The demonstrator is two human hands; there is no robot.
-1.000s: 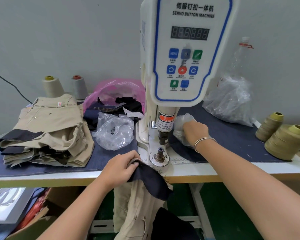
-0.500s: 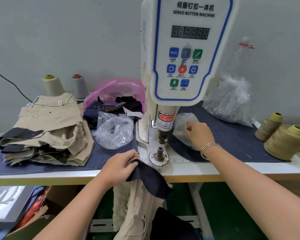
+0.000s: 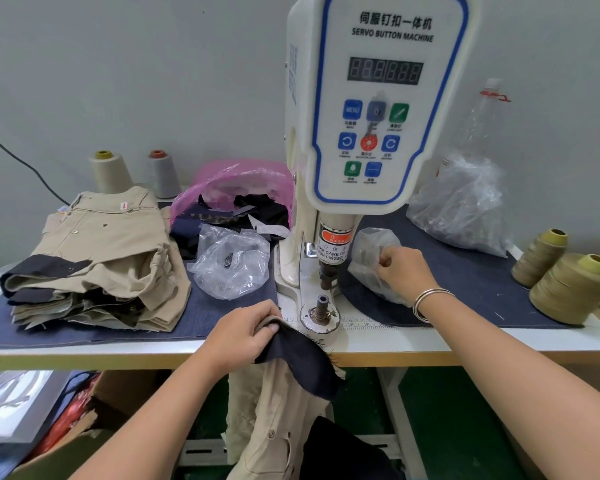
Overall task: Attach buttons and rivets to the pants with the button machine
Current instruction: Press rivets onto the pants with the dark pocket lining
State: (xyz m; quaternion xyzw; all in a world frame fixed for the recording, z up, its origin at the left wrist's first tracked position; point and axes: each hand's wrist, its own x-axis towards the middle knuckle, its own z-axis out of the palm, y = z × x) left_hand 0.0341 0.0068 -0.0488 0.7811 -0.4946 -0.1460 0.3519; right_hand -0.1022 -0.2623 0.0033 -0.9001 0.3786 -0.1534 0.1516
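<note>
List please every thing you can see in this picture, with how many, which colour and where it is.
button machine: 1, white with blue trim, table centre
pants: 1, beige with dark lining, hanging off the front edge
stack of pants: 1 pile, beige and dark, left
small clear bag: 1, right of the machine's post
clear bag: 1, left of the machine
pink bag: 1, holding dark scraps, behind it
large clear bag: 1, back right
thread cones: 2 olive, far right; 1 cream, 1 grey, back left
plastic bottle: 1, clear, back right
left hand: gripping the pants
right hand: fingers at the small clear bag, bracelets on the wrist
</note>
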